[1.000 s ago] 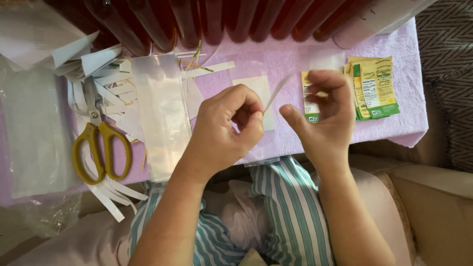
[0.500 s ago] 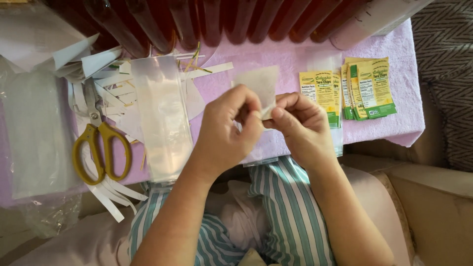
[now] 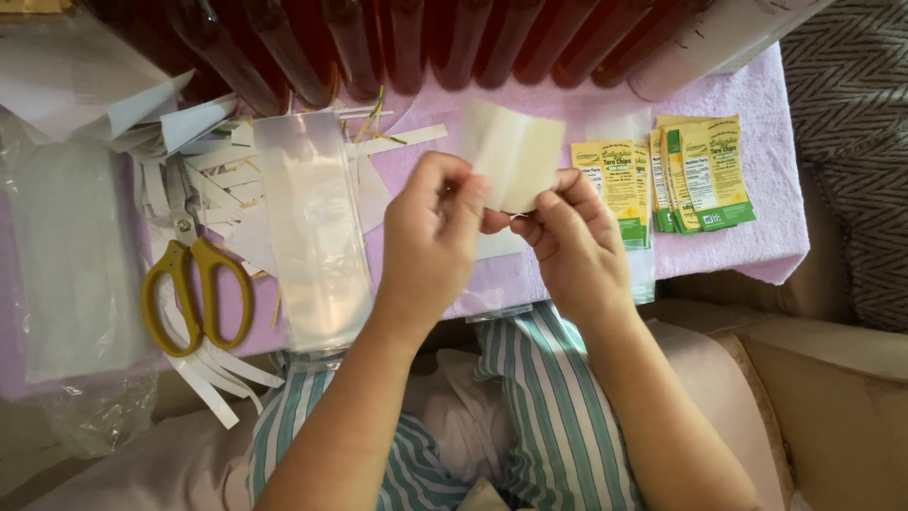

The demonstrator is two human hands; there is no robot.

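Change: pale paper square [image 3: 515,154] now raised above tabletop [image 3: 776,246], clear of label stack [image 3: 705,170] | left hand [image 3: 430,241], right hand [image 3: 572,246]: fingers pinch its lower edge | Meaning: backing likely being peeled apart.

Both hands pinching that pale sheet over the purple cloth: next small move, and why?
Probably peel the pale sheet apart at its lower edge. The left hand and right hand both pinch that edge with their fingertips close together, and the sheet stands lifted above the purple cloth, clear of the yellow-green labels. Whether it has two layers cannot be told, so this is a guess.
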